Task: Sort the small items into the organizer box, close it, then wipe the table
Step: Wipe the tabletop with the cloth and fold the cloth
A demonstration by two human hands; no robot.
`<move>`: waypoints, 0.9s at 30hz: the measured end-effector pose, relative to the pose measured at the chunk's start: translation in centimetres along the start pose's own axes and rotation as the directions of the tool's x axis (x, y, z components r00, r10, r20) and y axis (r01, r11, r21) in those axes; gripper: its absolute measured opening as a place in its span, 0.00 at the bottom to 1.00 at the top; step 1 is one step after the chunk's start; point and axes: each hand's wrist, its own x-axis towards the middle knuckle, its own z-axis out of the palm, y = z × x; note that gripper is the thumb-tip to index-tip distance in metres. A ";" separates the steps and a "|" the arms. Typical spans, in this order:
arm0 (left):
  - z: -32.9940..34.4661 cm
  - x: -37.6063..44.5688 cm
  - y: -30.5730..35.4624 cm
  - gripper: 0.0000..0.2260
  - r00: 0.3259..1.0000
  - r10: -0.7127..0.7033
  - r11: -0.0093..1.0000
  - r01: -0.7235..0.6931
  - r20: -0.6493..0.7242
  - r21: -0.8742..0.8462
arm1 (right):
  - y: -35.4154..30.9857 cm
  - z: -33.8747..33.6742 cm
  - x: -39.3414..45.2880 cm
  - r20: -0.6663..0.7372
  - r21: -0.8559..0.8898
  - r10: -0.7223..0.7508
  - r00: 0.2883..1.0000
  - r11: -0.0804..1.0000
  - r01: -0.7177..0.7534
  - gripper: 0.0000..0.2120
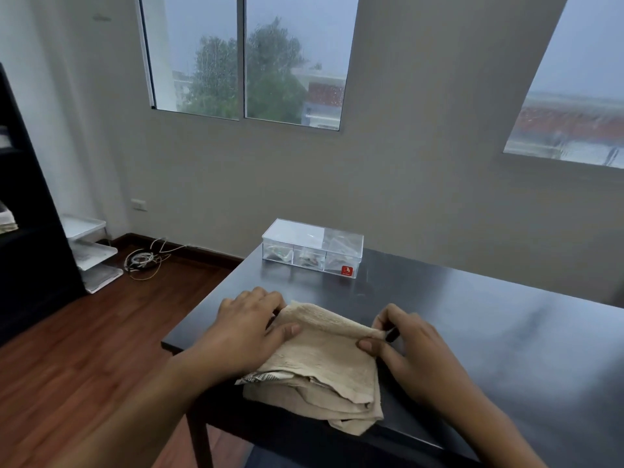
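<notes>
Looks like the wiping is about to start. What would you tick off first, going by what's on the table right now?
1. Organizer box lid shut: ok.
2. Small items inside its compartments, none loose on the table: ok.
3. Box clear of the cloth: ok, it sits apart at the far edge.
4. Left hand on the cloth: ok, resting flat.
5. Right hand grip on the cloth edge: ok, pinched.
6. Cloth damp: cannot tell.

Both hands [331, 336] on folded beige towel [324, 366]
</notes>
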 end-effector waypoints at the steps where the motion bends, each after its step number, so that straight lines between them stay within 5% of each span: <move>1: -0.1 0.0 0.3 0.13 1.000 0.009 0.999 -0.009 0.006 -0.034 | 0.3 -0.2 -0.3 -0.012 0.018 -0.001 1.000 1.000 0.001 0.11; 7: -0.2 0.8 1.4 0.30 0.992 0.080 0.990 -0.068 0.094 -0.126 | 0.0 -2.5 -1.2 -0.090 0.137 -0.039 0.995 0.989 0.051 0.09; 19: 1.8 2.6 7.2 0.15 0.958 0.272 0.870 -0.205 0.090 -0.448 | 2.5 -6.3 -3.5 -0.259 0.272 0.067 0.964 0.962 0.007 0.08; 27: 2.1 3.9 11.0 0.17 0.947 0.322 0.647 -0.203 0.022 -0.735 | 4.1 -8.8 -4.9 -0.357 0.373 0.171 0.918 0.928 -0.028 0.06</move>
